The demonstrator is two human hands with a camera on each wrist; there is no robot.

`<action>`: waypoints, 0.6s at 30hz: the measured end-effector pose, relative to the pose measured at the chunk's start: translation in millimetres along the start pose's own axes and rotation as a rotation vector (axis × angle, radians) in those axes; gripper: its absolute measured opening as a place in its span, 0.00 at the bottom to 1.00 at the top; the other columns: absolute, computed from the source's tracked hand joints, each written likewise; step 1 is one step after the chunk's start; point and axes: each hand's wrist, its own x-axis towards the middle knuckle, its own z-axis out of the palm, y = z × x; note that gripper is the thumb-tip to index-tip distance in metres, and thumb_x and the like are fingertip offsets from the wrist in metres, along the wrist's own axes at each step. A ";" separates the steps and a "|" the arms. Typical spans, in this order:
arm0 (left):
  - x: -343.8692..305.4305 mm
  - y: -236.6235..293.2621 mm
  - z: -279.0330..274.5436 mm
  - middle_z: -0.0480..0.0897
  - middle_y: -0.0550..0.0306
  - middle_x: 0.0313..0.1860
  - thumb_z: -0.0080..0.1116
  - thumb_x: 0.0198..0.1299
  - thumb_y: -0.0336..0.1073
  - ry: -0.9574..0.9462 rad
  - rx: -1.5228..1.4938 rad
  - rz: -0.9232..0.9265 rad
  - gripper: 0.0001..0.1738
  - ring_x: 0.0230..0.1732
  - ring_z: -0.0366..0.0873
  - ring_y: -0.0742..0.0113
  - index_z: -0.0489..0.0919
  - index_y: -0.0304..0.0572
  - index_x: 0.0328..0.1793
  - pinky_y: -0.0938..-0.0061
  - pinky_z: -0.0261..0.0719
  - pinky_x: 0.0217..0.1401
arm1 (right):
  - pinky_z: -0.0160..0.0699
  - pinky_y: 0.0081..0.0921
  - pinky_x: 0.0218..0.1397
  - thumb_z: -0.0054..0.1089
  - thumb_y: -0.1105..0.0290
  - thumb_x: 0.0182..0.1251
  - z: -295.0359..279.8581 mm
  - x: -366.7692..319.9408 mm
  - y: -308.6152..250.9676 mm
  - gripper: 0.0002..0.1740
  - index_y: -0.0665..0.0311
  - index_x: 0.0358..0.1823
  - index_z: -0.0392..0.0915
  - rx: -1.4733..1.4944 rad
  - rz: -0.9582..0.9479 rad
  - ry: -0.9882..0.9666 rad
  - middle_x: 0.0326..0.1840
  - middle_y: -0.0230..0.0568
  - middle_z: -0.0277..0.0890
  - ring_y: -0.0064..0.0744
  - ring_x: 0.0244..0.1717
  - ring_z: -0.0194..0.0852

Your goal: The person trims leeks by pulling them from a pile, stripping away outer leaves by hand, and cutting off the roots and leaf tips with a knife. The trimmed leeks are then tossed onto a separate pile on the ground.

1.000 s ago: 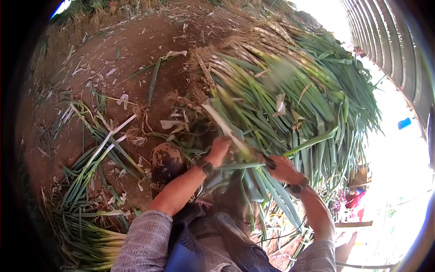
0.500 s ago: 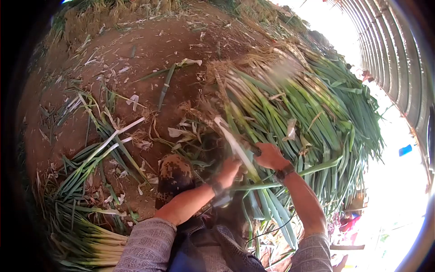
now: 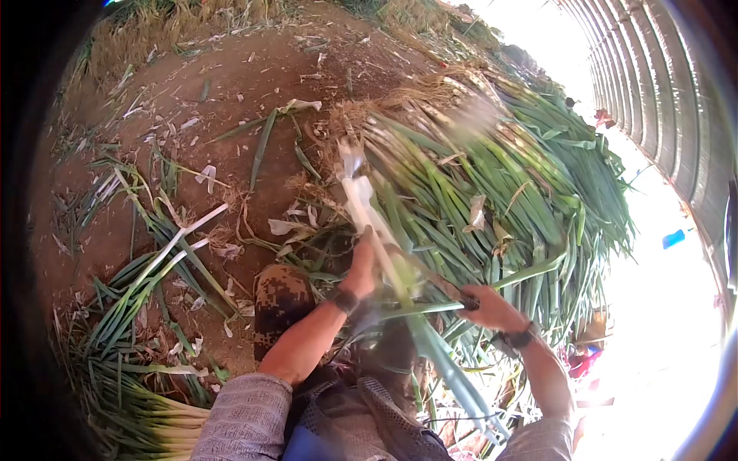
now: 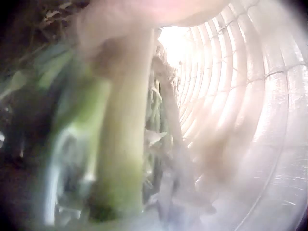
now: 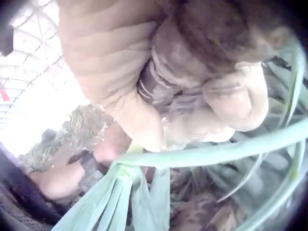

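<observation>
My left hand (image 3: 363, 266) grips a large green onion (image 3: 356, 196) by its white shank, root end pointing up and away, green leaves hanging down toward my lap. A pale blurred flap of skin shows at its upper end. In the left wrist view the stalk (image 4: 126, 130) fills the middle below blurred fingers. Fingers of my right hand (image 3: 493, 309) curl round the dark handle of a knife (image 3: 438, 284), whose blade slants up-left beside the stalk. The right wrist view has the handle (image 5: 156, 84) in the fist, above green leaves (image 5: 202, 156).
A big pile of green onions (image 3: 492, 177) lies at the right, roots toward the back. Several loose ones (image 3: 165, 257) and a bundle (image 3: 165, 419) lie at the left on brown soil (image 3: 223, 84) strewn with scraps. A ribbed translucent wall (image 3: 669, 100) curves up at the right.
My right hand with the knife moved up along the stalk, then back down to the right. My left hand dipped, then rose with the green onion. A pale flap now stands at its upper end.
</observation>
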 end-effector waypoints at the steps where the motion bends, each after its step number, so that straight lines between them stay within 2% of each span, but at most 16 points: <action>1: 7.0 6.3 -5.2 0.79 0.60 0.36 0.45 0.72 0.62 0.049 -0.061 -0.021 0.28 0.35 0.78 0.68 0.74 0.44 0.56 0.67 0.76 0.32 | 0.70 0.35 0.32 0.71 0.64 0.56 6.9 -13.5 2.4 0.19 0.68 0.45 0.80 0.037 0.000 0.025 0.23 0.45 0.72 0.36 0.24 0.69; 2: 14.3 9.8 -13.0 0.79 0.59 0.38 0.47 0.71 0.60 0.096 -0.123 -0.043 0.27 0.36 0.78 0.66 0.73 0.44 0.55 0.64 0.77 0.33 | 0.69 0.36 0.31 0.71 0.65 0.56 11.2 -24.6 2.5 0.19 0.67 0.46 0.80 0.074 0.002 0.052 0.23 0.44 0.72 0.33 0.23 0.68; 3: 19.4 14.1 -23.5 0.77 0.58 0.38 0.50 0.71 0.57 0.075 -0.129 0.019 0.23 0.36 0.78 0.64 0.73 0.44 0.52 0.62 0.80 0.33 | 0.69 0.36 0.31 0.71 0.65 0.56 13.8 -31.8 1.2 0.19 0.67 0.46 0.80 0.072 0.009 0.059 0.23 0.44 0.72 0.33 0.23 0.68; 5: 27.7 11.2 -40.0 0.76 0.60 0.35 0.50 0.71 0.54 0.058 -0.098 0.153 0.20 0.34 0.78 0.64 0.73 0.45 0.49 0.64 0.79 0.32 | 0.76 0.40 0.40 0.67 0.62 0.55 18.2 -40.8 -5.5 0.19 0.63 0.46 0.80 -0.024 0.144 -0.035 0.33 0.51 0.81 0.53 0.35 0.80; 6: 28.2 8.0 -38.8 0.75 0.61 0.32 0.52 0.71 0.50 0.116 0.029 0.111 0.17 0.29 0.76 0.65 0.72 0.44 0.47 0.64 0.80 0.32 | 0.77 0.42 0.40 0.66 0.63 0.56 23.7 -42.4 0.6 0.17 0.62 0.45 0.80 -0.015 0.106 -0.014 0.34 0.51 0.81 0.54 0.36 0.80; 7: 2.5 12.5 -13.4 0.78 0.58 0.31 0.53 0.71 0.45 0.179 0.185 0.087 0.14 0.28 0.79 0.64 0.74 0.41 0.48 0.65 0.83 0.34 | 0.77 0.42 0.40 0.66 0.63 0.56 22.8 -41.9 -3.0 0.17 0.62 0.45 0.80 -0.013 0.104 -0.006 0.34 0.51 0.81 0.54 0.36 0.80; 9: -21.6 -10.6 -10.7 0.83 0.52 0.36 0.56 0.69 0.42 -0.136 0.319 0.152 0.15 0.33 0.83 0.63 0.77 0.38 0.50 0.65 0.87 0.41 | 0.77 0.44 0.40 0.65 0.62 0.57 25.1 -44.0 -12.4 0.16 0.62 0.44 0.80 0.019 0.152 0.127 0.35 0.52 0.81 0.55 0.37 0.81; 10: -31.4 -15.3 -8.3 0.84 0.50 0.39 0.58 0.69 0.42 -0.286 0.347 0.034 0.16 0.38 0.85 0.61 0.78 0.37 0.51 0.64 0.87 0.44 | 0.70 0.38 0.31 0.70 0.64 0.56 35.0 -38.9 6.7 0.18 0.65 0.45 0.79 0.008 0.080 0.190 0.25 0.47 0.76 0.42 0.24 0.73; 11: -38.6 -19.8 -7.2 0.86 0.47 0.43 0.59 0.68 0.42 -0.436 0.376 -0.087 0.17 0.43 0.86 0.60 0.79 0.36 0.53 0.64 0.88 0.48 | 0.70 0.38 0.31 0.70 0.64 0.56 38.7 -37.8 5.3 0.18 0.65 0.45 0.79 0.021 0.083 0.203 0.25 0.47 0.76 0.42 0.24 0.73; 13: -54.5 -32.4 -7.3 0.86 0.47 0.48 0.63 0.66 0.41 -0.503 0.513 -0.199 0.18 0.49 0.86 0.60 0.79 0.37 0.55 0.64 0.87 0.52 | 0.73 0.41 0.33 0.68 0.63 0.56 41.7 -34.0 2.1 0.18 0.64 0.46 0.79 -0.093 0.020 0.312 0.28 0.50 0.79 0.49 0.28 0.78; 14: -71.2 -32.4 -2.8 0.85 0.47 0.52 0.63 0.65 0.40 -0.466 0.430 -0.234 0.18 0.52 0.85 0.59 0.79 0.38 0.56 0.62 0.87 0.54 | 0.75 0.44 0.35 0.67 0.62 0.57 44.3 -34.3 1.1 0.18 0.63 0.46 0.78 -0.117 0.036 0.281 0.29 0.51 0.80 0.55 0.32 0.80; 17: -82.9 -34.9 -11.1 0.84 0.48 0.53 0.63 0.65 0.38 -0.412 0.364 -0.256 0.18 0.53 0.85 0.56 0.77 0.38 0.57 0.60 0.88 0.52 | 0.76 0.45 0.35 0.66 0.63 0.57 56.5 -44.3 -3.0 0.15 0.61 0.44 0.78 -0.044 0.122 0.339 0.29 0.52 0.80 0.56 0.32 0.79; 18: -81.8 -33.5 -13.6 0.83 0.47 0.52 0.62 0.66 0.40 -0.374 0.377 -0.191 0.19 0.52 0.85 0.53 0.76 0.37 0.57 0.57 0.89 0.49 | 0.76 0.46 0.35 0.65 0.64 0.57 62.7 -48.3 -5.9 0.14 0.61 0.43 0.78 -0.060 0.129 0.394 0.29 0.52 0.79 0.57 0.32 0.79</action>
